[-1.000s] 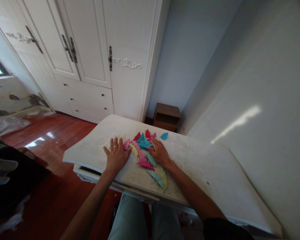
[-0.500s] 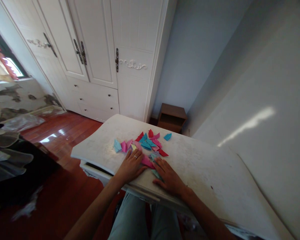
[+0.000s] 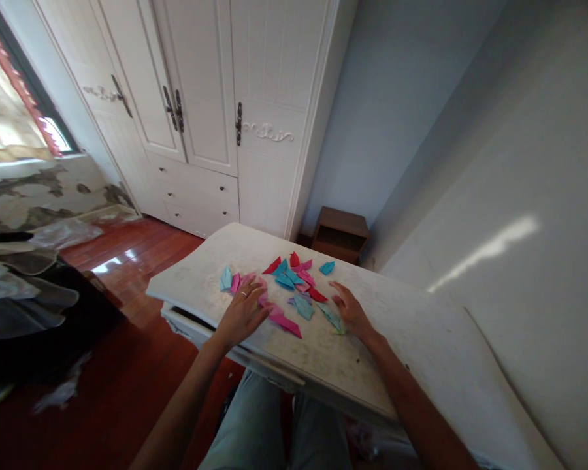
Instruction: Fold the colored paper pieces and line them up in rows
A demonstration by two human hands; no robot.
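Observation:
Several folded paper pieces in pink, red, blue and pale green lie loosely on the white table. My left hand, with a ring on one finger, is open over pink pieces at the left of the heap. A bright pink folded paper lies to the right of its thumb. My right hand is open with bent fingers, beside a pale green folded paper. Between the hands rests another pale green folded paper. Blue folded papers and a red folded paper are farther back.
A lone blue folded paper lies at the back of the table, and a light blue one at the left. Beyond stand a white wardrobe and a brown bedside cabinet. A wall borders the right side.
My hands have moved apart, the left one leftward and the right one rightward and forward. Pale green papers near my right hand have shifted, and the papers between the hands are more spread out.

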